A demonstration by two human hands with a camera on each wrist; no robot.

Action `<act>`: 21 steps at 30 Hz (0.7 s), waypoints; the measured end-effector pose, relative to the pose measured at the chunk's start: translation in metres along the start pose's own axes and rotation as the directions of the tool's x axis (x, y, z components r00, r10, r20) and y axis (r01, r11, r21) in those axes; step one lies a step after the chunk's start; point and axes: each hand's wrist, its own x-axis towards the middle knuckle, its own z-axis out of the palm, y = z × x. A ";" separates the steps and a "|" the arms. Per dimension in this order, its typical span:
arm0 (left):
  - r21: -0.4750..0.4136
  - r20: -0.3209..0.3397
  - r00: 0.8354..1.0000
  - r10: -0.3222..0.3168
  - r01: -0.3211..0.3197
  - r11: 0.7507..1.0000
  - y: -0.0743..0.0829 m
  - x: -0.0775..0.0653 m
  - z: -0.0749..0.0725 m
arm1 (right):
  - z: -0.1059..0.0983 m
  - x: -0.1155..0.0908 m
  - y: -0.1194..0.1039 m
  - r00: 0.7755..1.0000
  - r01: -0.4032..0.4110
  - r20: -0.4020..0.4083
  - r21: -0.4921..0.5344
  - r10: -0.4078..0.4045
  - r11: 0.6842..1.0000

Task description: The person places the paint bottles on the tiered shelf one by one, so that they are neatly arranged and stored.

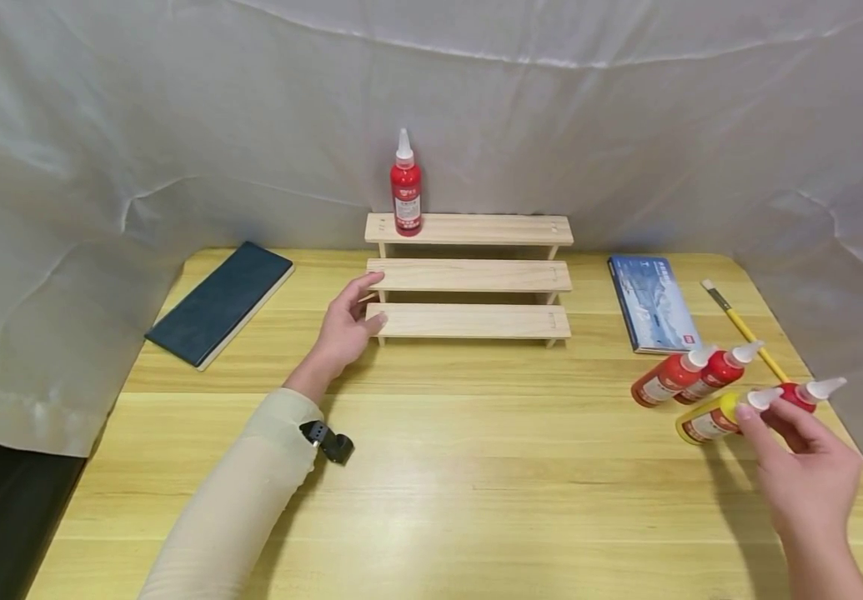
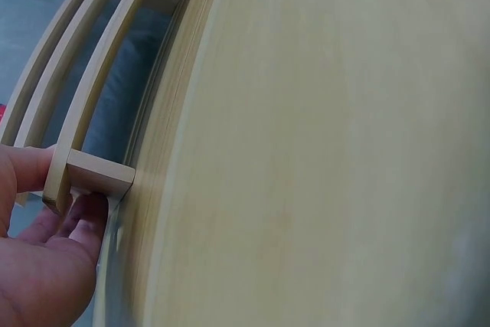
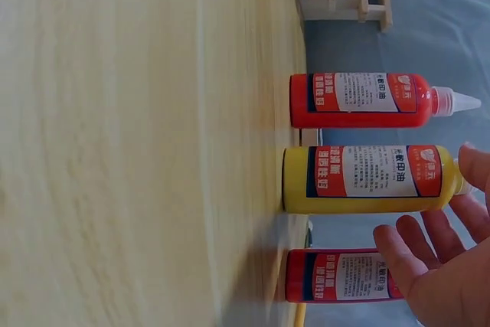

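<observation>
At the right, my right hand (image 1: 814,467) pinches a yellow ink bottle (image 3: 360,181) near its white nozzle cap, thumb on one side and fingers on the other. The bottle is upright, its base close to the tabletop. Three red ink bottles (image 1: 659,385) stand around it, one partly hidden behind my fingers. My left hand (image 1: 344,329) holds the left end of a three-tier wooden stand (image 1: 469,321), thumb over the lowest board and fingers curled beside its leg. A red ink bottle (image 1: 406,200) stands upright on the left part of the top tier.
A dark green notebook (image 1: 221,304) lies at the left rear of the wooden table (image 1: 476,517). A blue-white box (image 1: 654,304) and a yellow-handled brush (image 1: 750,333) lie at the right rear. Grey cloth (image 1: 251,108) hangs behind the table and along its sides.
</observation>
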 end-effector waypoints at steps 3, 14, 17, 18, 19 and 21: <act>-0.005 -0.003 1.000 0.007 -0.007 1.000 -0.014 0.006 -0.001 | 0.001 0.001 0.001 1.000 0.028 0.005 -0.025 -0.028 0.999; -0.006 -0.012 1.000 0.026 -0.026 1.000 -0.027 0.010 -0.002 | 0.003 0.001 0.004 0.999 0.033 0.028 0.096 -0.036 0.995; -0.003 -0.015 0.999 0.031 -0.031 1.000 -0.027 0.009 -0.002 | 0.003 0.000 0.005 0.999 0.018 0.028 0.120 -0.022 0.993; -0.002 -0.016 0.999 0.032 -0.032 0.999 -0.027 0.009 -0.002 | 0.003 0.000 0.006 0.999 0.017 0.027 0.138 -0.021 0.990; -0.001 -0.017 0.999 0.031 -0.031 1.000 -0.027 0.009 -0.001 | 0.003 -0.001 0.006 0.999 0.021 0.026 0.157 -0.026 0.987; 0.001 -0.018 0.999 0.027 -0.027 1.000 -0.026 0.009 -0.001 | 0.002 -0.003 0.007 0.999 0.026 0.022 0.200 -0.031 0.980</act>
